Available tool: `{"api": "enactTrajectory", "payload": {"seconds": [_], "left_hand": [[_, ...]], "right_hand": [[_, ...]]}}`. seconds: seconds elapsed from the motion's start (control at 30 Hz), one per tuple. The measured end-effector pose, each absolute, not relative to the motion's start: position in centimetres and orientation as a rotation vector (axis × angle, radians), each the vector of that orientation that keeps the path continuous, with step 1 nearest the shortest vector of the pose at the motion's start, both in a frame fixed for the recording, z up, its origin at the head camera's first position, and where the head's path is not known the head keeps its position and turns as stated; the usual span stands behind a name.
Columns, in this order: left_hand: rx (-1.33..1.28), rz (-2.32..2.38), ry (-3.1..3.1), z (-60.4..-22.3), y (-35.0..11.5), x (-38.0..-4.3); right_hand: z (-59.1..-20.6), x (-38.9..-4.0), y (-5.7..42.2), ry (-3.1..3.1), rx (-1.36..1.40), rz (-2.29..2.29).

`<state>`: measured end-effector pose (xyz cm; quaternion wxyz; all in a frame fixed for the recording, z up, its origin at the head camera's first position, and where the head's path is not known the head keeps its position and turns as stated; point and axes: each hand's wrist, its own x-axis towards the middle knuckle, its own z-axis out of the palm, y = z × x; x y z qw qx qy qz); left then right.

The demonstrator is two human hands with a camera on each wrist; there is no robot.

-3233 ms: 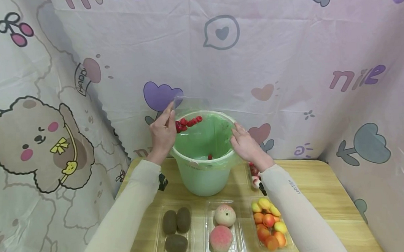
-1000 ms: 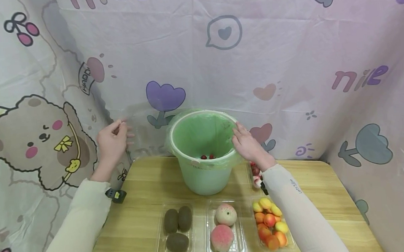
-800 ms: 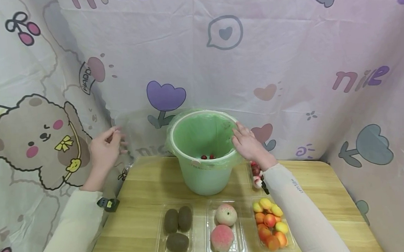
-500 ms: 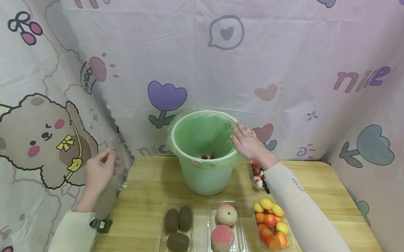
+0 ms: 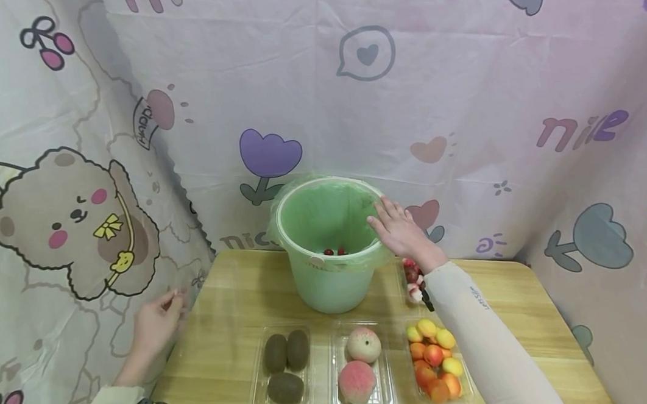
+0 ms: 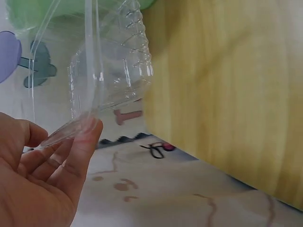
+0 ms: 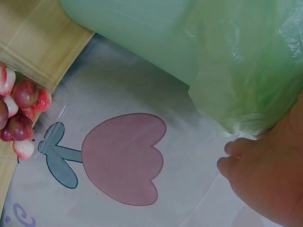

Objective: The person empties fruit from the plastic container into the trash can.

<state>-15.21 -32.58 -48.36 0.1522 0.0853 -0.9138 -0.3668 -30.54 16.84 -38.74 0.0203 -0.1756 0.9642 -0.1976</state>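
My left hand (image 5: 157,326), low at the table's left edge, pinches a clear plastic clamshell box (image 6: 111,71) by its thin edge. The box looks see-through with no fruit in it; it barely shows in the head view. My right hand (image 5: 404,231) rests on the right rim of a pale green bucket (image 5: 330,287), fingers extended. A thin green plastic bag (image 7: 241,80) lines the bucket and hangs over its rim. Inside the bucket, small red fruits (image 5: 328,252) lie at the bottom.
In front of the bucket stand clear boxes of brown kiwis (image 5: 285,388), peaches (image 5: 357,381) and small yellow-orange fruits (image 5: 433,355). A box of red and white fruits (image 7: 23,92) sits behind my right wrist. Printed cloth (image 5: 461,97) walls the wooden table (image 5: 516,314).
My left hand has swung the box from above the bucket out left and down. Red berries in the box earlier are no longer there. My right hand has stayed at the rim.
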Motion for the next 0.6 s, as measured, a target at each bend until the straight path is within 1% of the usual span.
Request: {"api": "enactTrajectory", "payload": {"seconds": [0.27,0.43,0.6], "left_hand": [[0.416,-1.189,-2.710,-50.8,-32.8,-14.6],[0.373,-1.176,-2.764,-52.1,-33.2,-14.5],[0.390,-1.208,-2.807,-53.0,-33.8,-14.4]], "right_hand": [[-38.8,-30.5,16.8,2.988,-0.548,-0.608],[-38.7,-30.4,16.8,2.985,-0.544,-0.617],[-38.6,-30.4,16.8,2.979,-0.542,-0.629]]}}
